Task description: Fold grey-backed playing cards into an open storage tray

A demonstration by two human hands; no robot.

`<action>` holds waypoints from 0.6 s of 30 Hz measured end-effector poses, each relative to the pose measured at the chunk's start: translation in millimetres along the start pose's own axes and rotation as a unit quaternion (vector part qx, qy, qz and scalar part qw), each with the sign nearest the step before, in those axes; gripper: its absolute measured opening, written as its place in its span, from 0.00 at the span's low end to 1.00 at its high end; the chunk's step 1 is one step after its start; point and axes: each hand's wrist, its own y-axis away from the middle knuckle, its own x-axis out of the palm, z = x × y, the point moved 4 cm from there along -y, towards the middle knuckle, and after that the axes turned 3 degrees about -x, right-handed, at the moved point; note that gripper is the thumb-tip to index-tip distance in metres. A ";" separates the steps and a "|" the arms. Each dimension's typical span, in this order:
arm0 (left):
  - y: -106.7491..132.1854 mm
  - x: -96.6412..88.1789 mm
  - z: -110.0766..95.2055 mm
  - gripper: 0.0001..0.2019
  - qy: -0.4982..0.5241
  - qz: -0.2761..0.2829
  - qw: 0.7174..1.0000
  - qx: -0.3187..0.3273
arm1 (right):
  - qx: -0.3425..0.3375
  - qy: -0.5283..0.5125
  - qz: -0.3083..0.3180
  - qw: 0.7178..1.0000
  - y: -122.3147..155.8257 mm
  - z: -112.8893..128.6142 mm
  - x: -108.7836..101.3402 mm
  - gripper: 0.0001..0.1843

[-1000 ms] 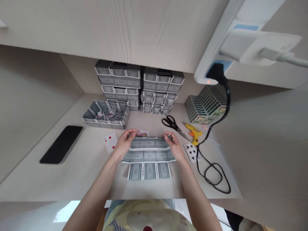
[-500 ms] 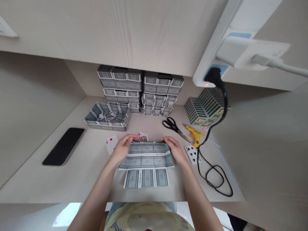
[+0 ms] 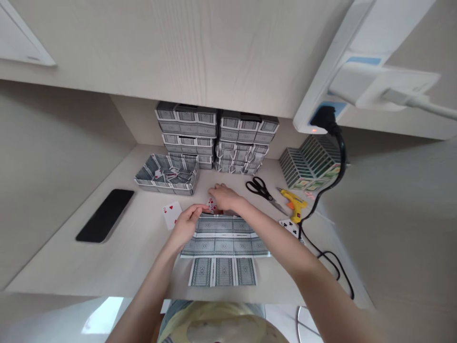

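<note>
My left hand (image 3: 188, 221) is closed on the upper left corner of a tray-like sheet of joined playing cards (image 3: 223, 237), backs showing, with its far edge raised. Three joined cards (image 3: 224, 272) stick out along its near side. My right hand (image 3: 224, 197) reaches across behind the far edge. Its fingers are curled at a red-marked playing card (image 3: 211, 205), close to my left fingertips; its thumb is mostly hidden. The right forearm covers the sheet's right end. Left of my left hand lies a two of hearts (image 3: 172, 212).
An open card box (image 3: 166, 189) holds loose cards. Stacked card boxes (image 3: 189, 128) stand behind. Scissors (image 3: 262, 189), a yellow glue gun (image 3: 295, 205), a black cable (image 3: 332, 186) and a six of clubs (image 3: 288, 225) lie right. A phone (image 3: 105, 216) lies left.
My right hand has left the sheet's right end and moved left and away, to the card behind it. My left hand stays at the left corner. The view has shifted slightly.
</note>
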 end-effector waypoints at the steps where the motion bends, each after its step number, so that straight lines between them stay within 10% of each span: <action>1: 0.6 -0.4 0.1 0.17 -0.004 -0.003 1.000 0.002 | 0.007 0.004 0.016 1.000 -2.8 1.2 2.9 0.38; 8: 1.9 -0.8 3.5 0.18 -0.022 -0.012 1.000 -0.013 | 0.010 -0.041 0.025 0.999 -6.4 -15.2 9.0 0.25; 18: -7.8 -7.2 6.7 0.18 -0.069 -0.033 0.997 -0.007 | 0.113 -0.245 -0.177 0.946 21.0 -98.7 2.1 0.11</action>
